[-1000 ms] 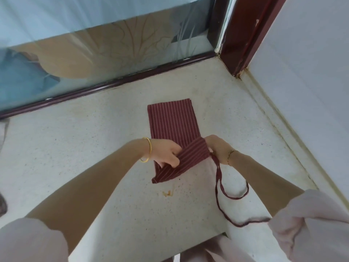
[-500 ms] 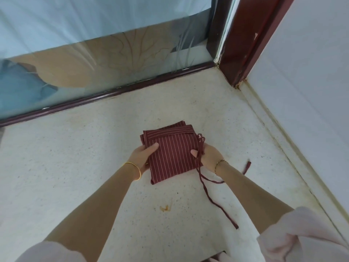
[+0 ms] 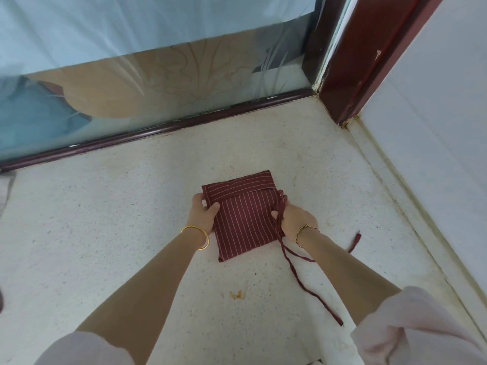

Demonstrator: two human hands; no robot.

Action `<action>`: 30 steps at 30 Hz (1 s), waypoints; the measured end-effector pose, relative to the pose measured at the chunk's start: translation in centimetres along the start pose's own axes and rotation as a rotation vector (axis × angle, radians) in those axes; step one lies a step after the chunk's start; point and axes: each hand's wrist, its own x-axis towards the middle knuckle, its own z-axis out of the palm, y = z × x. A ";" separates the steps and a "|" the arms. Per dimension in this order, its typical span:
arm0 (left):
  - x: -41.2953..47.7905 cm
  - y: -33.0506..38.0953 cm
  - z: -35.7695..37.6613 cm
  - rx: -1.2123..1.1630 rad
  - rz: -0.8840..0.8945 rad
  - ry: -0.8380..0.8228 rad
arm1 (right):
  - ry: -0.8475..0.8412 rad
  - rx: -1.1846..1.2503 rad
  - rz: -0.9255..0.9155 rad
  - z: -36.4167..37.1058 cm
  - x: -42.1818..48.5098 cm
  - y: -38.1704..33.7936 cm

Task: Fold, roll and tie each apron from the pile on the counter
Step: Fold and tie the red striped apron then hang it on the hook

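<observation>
Maroon cloth with thin white stripes, the apron (image 3: 247,222) is already folded down to a squarish packet, with a narrow band turned over along its far edge. It sits at the middle of the counter (image 3: 105,233), held between both hands. Whether it lies fully on the surface or is raised a little, I cannot tell.

The left hand (image 3: 203,214) grips the packet's left edge, thumb on top and fingers tucked out of sight beneath. The right hand (image 3: 295,219) grips the right edge the same way, with the ties (image 3: 303,283) bunched against its thumb. From there the ties trail loose toward the near right.

By my reading the folding is about finished, while the rolling and the tying are not yet done. The ties hang free and no knot shows. No pile of further aprons is in view, so how many remain cannot be judged.

Across the far side runs a frosted glass panel (image 3: 158,75) with a faint leaf pattern, set in a dark red wooden frame (image 3: 350,61). A pale wall (image 3: 434,101) closes the right side. The counter is pale speckled stone, somewhat scuffed, with a small orange stain (image 3: 235,294) near the person, between the forearms.
</observation>
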 end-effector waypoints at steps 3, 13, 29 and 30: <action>0.4 -0.1 0.4 0.157 0.050 0.064 | -0.015 0.025 0.039 -0.2 0.3 -0.2; -0.3 -0.9 4.9 1.546 0.765 -0.057 | 0.084 0.285 0.044 0.5 1.0 0.7; 0.7 -2.0 4.9 1.758 0.674 -0.016 | 0.389 0.018 0.259 -7.7 2.7 1.4; 0.6 -2.0 4.9 1.757 0.671 -0.015 | 0.433 0.094 0.259 -8.7 3.0 1.5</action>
